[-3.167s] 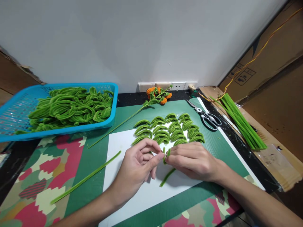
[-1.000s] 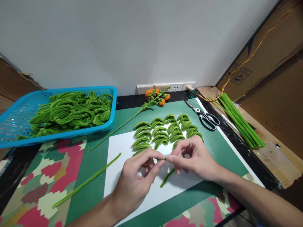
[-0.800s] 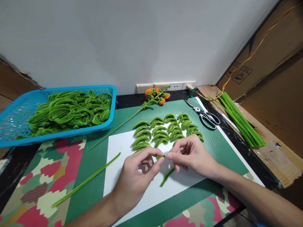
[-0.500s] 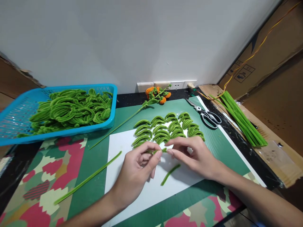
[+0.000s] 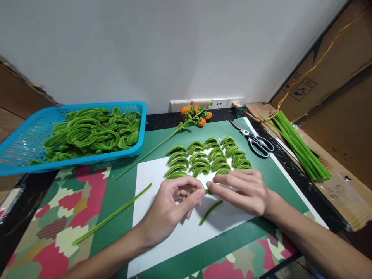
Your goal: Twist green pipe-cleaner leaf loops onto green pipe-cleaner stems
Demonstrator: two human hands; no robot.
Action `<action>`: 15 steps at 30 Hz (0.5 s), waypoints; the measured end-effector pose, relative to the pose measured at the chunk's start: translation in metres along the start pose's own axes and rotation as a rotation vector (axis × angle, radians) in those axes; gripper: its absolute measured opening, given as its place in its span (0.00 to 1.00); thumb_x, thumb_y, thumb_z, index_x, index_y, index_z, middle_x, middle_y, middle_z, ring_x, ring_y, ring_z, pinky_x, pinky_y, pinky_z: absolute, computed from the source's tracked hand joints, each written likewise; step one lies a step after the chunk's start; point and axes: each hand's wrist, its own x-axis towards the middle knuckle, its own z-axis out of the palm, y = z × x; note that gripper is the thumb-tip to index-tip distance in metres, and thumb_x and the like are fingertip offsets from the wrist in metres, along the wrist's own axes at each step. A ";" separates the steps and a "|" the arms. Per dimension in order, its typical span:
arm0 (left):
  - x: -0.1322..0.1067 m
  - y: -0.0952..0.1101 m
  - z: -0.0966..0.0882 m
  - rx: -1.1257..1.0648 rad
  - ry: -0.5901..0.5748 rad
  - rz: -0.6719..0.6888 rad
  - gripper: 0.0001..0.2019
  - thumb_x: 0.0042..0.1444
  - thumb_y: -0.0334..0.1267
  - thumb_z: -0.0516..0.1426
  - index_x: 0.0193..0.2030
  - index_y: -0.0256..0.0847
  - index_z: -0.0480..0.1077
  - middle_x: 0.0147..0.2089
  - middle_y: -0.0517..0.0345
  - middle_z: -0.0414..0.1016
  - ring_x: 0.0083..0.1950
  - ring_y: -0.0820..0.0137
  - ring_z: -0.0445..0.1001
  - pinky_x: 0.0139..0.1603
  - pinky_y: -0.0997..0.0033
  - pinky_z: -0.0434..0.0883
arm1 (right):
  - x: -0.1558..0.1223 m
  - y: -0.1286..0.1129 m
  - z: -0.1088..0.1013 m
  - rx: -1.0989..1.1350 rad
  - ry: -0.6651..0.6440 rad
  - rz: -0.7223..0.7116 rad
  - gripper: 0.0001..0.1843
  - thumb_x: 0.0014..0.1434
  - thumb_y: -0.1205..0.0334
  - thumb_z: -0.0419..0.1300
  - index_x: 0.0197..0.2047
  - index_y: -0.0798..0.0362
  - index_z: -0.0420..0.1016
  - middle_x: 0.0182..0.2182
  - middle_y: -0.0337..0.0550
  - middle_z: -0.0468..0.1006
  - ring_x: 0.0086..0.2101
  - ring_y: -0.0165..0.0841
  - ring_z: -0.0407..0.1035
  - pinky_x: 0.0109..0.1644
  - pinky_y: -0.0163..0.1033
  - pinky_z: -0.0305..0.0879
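Observation:
My left hand [image 5: 176, 205] is closed in a pinch, thumb against index finger, on a short green pipe cleaner [image 5: 207, 191]. Only a small end of it shows between my hands. At that end are the fingertips of my right hand [image 5: 242, 190], palm down, its thumb mostly hidden. Just below, another short, slightly curved pipe cleaner [image 5: 210, 212] lies on the white paper [image 5: 162, 248]. Beyond my fingers are rows of folded green pipe-cleaner leaves [image 5: 199, 159]. A long green pipe cleaner [image 5: 112, 215] lies at an angle left of my left hand.
A blue basket [image 5: 143, 131] piled with green leaves stands at the left. Scissors [image 5: 252, 139] lie at the back right, beside a bundle of green pipe cleaners [image 5: 302, 149]. An orange pipe-cleaner flower [image 5: 190, 112] with a long stem lies near the wall sockets [image 5: 217, 104].
My right hand has rolled over so its back faces up more, its fingers now straighter at the piece's end. My left hand keeps its pinch. The view has shifted slightly.

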 end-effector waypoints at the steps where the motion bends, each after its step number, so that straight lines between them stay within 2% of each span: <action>1: 0.000 0.000 -0.001 -0.007 -0.019 -0.011 0.12 0.69 0.46 0.66 0.42 0.38 0.78 0.26 0.65 0.71 0.22 0.78 0.68 0.23 0.80 0.67 | 0.001 0.000 -0.001 -0.014 -0.005 -0.026 0.13 0.74 0.71 0.55 0.50 0.65 0.82 0.38 0.51 0.85 0.28 0.31 0.74 0.27 0.39 0.63; 6: 0.002 0.005 -0.005 -0.051 -0.063 -0.050 0.14 0.68 0.47 0.67 0.40 0.37 0.79 0.27 0.61 0.75 0.23 0.78 0.69 0.23 0.80 0.66 | 0.003 -0.003 -0.004 -0.106 0.014 -0.119 0.12 0.69 0.72 0.61 0.51 0.64 0.84 0.40 0.50 0.85 0.28 0.30 0.72 0.27 0.39 0.60; 10: 0.005 0.008 -0.005 -0.100 -0.062 -0.058 0.14 0.64 0.47 0.70 0.36 0.37 0.79 0.25 0.63 0.74 0.21 0.79 0.69 0.21 0.82 0.63 | 0.005 -0.005 -0.007 -0.167 0.010 -0.149 0.08 0.67 0.71 0.65 0.46 0.60 0.87 0.39 0.48 0.85 0.31 0.30 0.72 0.29 0.38 0.61; 15: 0.006 0.007 -0.006 -0.083 -0.087 -0.081 0.14 0.63 0.47 0.71 0.37 0.37 0.80 0.26 0.62 0.76 0.21 0.78 0.70 0.22 0.81 0.65 | 0.005 -0.008 -0.007 -0.222 -0.002 -0.171 0.10 0.68 0.69 0.63 0.44 0.60 0.87 0.37 0.47 0.84 0.29 0.31 0.69 0.27 0.39 0.57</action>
